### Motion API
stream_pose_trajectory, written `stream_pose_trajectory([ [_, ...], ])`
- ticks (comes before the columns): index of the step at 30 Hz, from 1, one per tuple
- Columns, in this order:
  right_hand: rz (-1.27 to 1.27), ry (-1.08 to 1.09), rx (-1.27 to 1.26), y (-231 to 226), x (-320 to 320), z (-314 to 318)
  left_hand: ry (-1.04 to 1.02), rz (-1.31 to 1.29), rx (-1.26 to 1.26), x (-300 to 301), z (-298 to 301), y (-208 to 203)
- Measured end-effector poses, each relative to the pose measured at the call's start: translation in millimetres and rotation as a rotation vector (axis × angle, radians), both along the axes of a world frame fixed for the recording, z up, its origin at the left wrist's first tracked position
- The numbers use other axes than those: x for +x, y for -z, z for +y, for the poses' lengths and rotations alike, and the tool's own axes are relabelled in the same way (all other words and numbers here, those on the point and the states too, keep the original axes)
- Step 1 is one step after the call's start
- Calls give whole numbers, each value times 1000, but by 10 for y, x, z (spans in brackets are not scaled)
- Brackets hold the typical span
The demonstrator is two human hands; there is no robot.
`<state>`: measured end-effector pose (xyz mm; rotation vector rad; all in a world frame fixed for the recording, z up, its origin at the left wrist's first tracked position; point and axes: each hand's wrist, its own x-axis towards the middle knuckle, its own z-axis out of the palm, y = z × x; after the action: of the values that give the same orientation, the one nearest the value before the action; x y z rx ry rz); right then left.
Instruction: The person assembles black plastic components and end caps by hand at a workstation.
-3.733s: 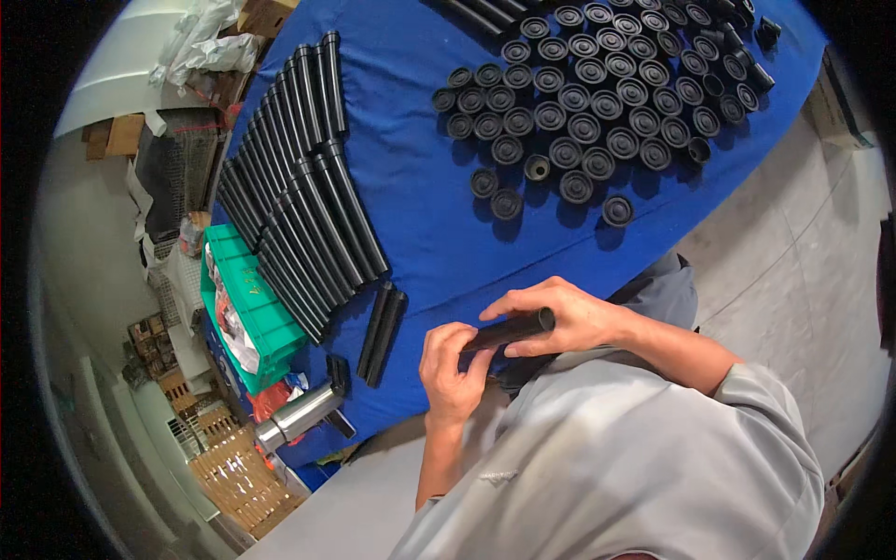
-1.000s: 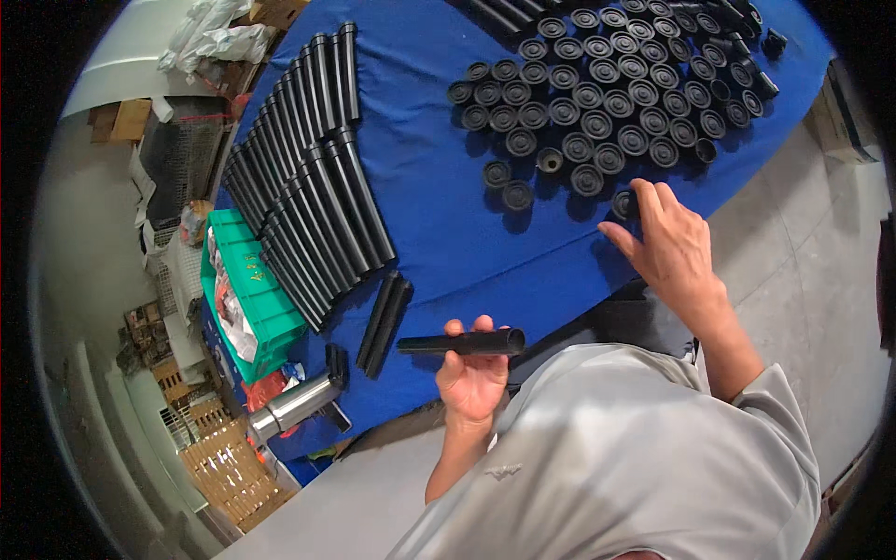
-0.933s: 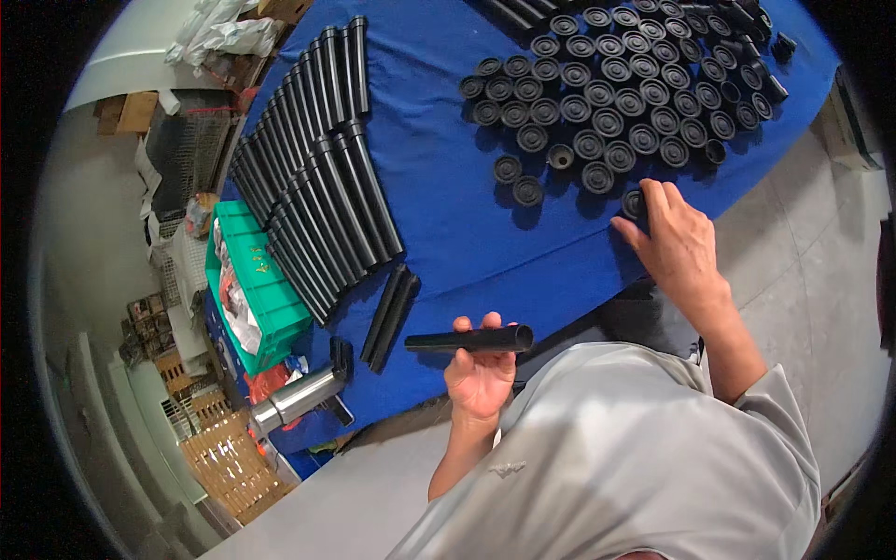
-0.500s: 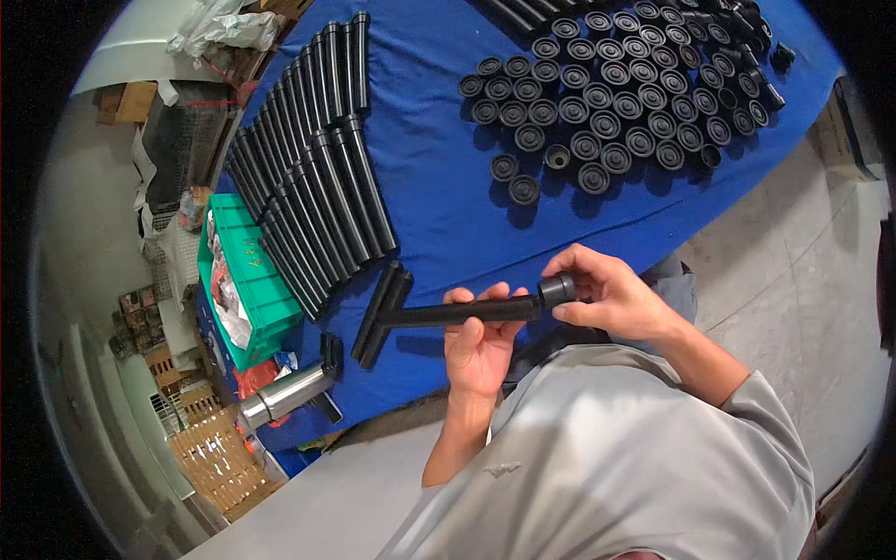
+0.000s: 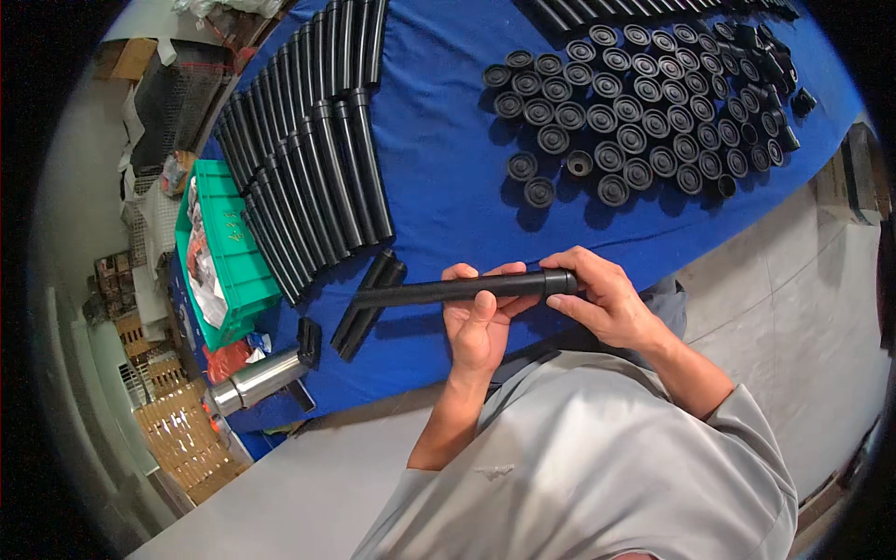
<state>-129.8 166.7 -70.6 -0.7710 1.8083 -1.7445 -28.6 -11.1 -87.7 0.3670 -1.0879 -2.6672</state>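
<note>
A long black tube [image 5: 411, 293] lies across my left hand [image 5: 478, 327], whose fingers wrap it from beneath with the thumb on the near side. On the tube's right end sits a black round cap [image 5: 560, 283]. My right hand [image 5: 602, 299] pinches that cap between thumb and fingers. The tube's left end reaches over two short black pieces [image 5: 369, 303] that lie crosswise on the blue cloth [image 5: 439, 177]. Whether the cap is fully seated I cannot tell.
Rows of black capped tubes [image 5: 327, 177] lie at the left. Many loose black caps [image 5: 644, 117] stand at the far right, with more tubes [image 5: 597, 11] behind. A green crate [image 5: 229, 243] and a steel flask [image 5: 257, 381] are at the left edge.
The cap, tilted at the tube's end before, now sits in line over it. My right hand has closed in on the tube end. The whole view has shifted slightly.
</note>
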Motion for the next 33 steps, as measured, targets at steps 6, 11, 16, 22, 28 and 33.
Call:
stream_pose_trajectory([
  [6,139,-36,49,-53,-24,-3,9,-34,-50,36,2,18],
  [11,135,-13,48,-54,-18,-13,-15,-40,-30,7,59,-6],
  [16,175,-10,43,-32,-5,-29,-34,-66,-58,41,81,-10],
  [22,209,4,66,-46,38,-14,-23,-53,-66,48,75,-2],
  [28,-48,14,135,-89,56,34,52,-46,-60,-8,-7,-20],
  [33,-150,50,120,-129,33,90,173,0,-22,-21,-82,-74],
])
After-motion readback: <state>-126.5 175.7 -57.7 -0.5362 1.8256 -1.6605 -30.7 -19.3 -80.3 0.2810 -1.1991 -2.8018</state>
